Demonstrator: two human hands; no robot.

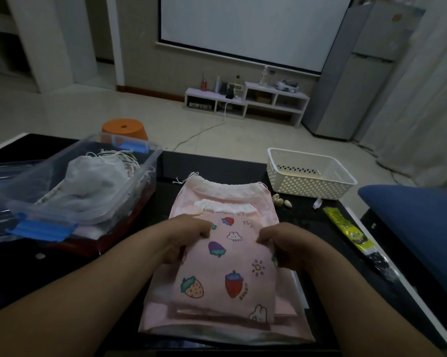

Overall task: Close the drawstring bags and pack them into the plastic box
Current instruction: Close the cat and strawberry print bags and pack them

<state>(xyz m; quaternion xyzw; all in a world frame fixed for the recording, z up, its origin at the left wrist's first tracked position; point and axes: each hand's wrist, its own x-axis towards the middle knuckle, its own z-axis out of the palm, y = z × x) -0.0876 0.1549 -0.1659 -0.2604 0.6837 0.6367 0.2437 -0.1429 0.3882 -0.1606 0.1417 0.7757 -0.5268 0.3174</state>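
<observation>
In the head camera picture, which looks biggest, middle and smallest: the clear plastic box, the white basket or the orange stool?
Largest to smallest:
1. clear plastic box
2. white basket
3. orange stool, but it stands farther off, partly hidden behind the box, so its real size is unsure.

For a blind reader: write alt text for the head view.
The left hand and right hand grip the sides of a pink drawstring bag printed with strawberries and rabbits, lying on a stack of plain pink bags on a black table. A clear plastic box holding white bags sits to the left, a white perforated basket to the right.
</observation>
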